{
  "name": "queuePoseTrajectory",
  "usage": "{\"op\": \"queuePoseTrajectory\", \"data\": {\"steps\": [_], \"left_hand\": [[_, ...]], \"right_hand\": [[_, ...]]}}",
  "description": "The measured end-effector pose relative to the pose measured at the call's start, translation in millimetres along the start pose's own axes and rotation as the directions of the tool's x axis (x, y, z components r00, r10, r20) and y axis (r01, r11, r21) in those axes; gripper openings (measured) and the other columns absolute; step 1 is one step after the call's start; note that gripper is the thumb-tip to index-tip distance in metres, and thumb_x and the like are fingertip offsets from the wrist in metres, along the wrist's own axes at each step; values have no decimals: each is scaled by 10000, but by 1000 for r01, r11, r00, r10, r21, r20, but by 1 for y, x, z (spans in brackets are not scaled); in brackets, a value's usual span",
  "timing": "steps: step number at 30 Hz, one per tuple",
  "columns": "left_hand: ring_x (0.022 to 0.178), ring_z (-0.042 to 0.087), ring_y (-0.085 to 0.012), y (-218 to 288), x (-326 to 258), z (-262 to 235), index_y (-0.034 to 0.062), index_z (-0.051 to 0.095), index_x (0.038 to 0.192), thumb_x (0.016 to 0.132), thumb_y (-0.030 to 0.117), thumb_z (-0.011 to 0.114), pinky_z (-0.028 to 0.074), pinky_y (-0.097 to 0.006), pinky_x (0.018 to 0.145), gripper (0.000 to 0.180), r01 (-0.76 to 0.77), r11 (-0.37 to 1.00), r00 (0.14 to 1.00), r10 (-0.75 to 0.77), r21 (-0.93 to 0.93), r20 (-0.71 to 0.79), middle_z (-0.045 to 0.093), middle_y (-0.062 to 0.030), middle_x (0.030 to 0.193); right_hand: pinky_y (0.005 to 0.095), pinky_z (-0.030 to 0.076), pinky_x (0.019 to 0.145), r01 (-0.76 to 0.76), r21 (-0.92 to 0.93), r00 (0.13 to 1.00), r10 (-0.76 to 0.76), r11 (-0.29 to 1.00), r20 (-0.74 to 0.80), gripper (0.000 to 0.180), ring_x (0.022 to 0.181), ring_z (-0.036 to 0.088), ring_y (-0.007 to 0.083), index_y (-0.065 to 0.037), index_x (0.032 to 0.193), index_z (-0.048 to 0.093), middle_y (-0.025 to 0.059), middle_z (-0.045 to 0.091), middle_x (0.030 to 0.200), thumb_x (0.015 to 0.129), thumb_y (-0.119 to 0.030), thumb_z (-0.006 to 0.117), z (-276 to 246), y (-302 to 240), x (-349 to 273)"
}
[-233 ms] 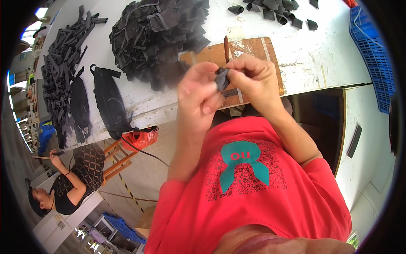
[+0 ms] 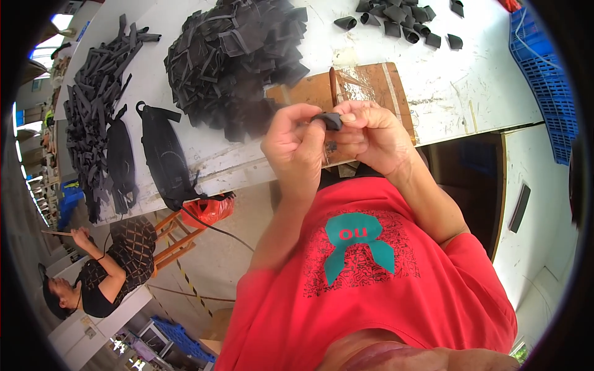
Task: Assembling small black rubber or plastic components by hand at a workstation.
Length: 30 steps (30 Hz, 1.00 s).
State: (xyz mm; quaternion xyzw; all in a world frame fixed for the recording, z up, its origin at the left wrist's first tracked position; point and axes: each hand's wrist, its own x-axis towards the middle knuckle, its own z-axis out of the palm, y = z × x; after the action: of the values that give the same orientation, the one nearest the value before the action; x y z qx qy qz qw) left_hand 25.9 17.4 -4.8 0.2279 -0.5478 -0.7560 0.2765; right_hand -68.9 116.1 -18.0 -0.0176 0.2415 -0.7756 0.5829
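Between my two hands, just over the near edge of the table, is a small dark fabric piece point(image 2: 331, 121), folded or curled into a short loop. My left hand point(image 2: 294, 141) is closed, pinching its left end between thumb and fingers. On the other end the fingertips of my right hand point(image 2: 376, 133) are pressed together. Under and beyond the hands lies a brown board point(image 2: 390, 93), partly covered by them. A tool with a slim reddish-brown handle point(image 2: 333, 85) rests on it; its lower end is hidden behind my hands.
Left of the board rises a big heap of black fabric pieces point(image 2: 232, 62). Farther left are dark strips point(image 2: 93, 111) and two black pouches point(image 2: 162, 154). Several curled pieces point(image 2: 396, 13) lie at the back. A blue crate point(image 2: 541, 86) stands right; another person point(image 2: 102, 272) sits at lower left.
My left fingers, blurred and partly spread before, have closed on the fabric piece. The piece has turned and come slightly nearer me, and my right hand has rotated with it.
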Motion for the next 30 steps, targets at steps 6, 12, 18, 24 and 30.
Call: {"op": "queuePoseTrajectory", "data": {"steps": [6,12,18,24,30], "left_hand": [[344,350,-41,14,23,-7,-27,489,933,808,-29,436,251,-184,319,135,426,693,886,-190,-582,423,549,-114,788],[324,276,-23,46,38,2,-16,471,1049,898,108,409,206,-184,320,204,647,279,761,-165,-710,628,566,-97,787],[469,455,-39,15,28,-2,-15,482,1057,832,55,521,295,-150,385,238,218,879,956,-106,-423,274,584,-82,835],[866,535,-123,33,44,5,-16,535,1041,769,32,605,421,-236,738,285,-514,840,832,436,177,344,572,-80,969],[926,520,-177,29,40,2,17,570,982,827,37,536,399,-320,854,159,-359,919,879,391,-162,271,564,-112,989]], "right_hand": [[161,245,422,88,-314,995,-70,945,69,231,497,309,24,-3,847,611,-37,473,648,838,-224,544,25,-22,-7],[176,230,408,258,-689,963,-236,678,129,292,466,341,20,-43,741,602,-37,478,564,843,-313,555,64,-58,16],[187,259,402,246,-708,966,-222,662,128,315,459,340,30,-37,686,539,-47,403,513,846,-308,554,21,-41,24],[211,343,445,492,-861,684,-668,127,293,338,507,423,75,1,896,554,7,471,603,787,-311,622,27,-34,9],[231,396,475,505,-859,622,-655,-81,428,236,553,506,108,-28,809,602,41,529,693,669,-170,727,44,-29,3]]}}
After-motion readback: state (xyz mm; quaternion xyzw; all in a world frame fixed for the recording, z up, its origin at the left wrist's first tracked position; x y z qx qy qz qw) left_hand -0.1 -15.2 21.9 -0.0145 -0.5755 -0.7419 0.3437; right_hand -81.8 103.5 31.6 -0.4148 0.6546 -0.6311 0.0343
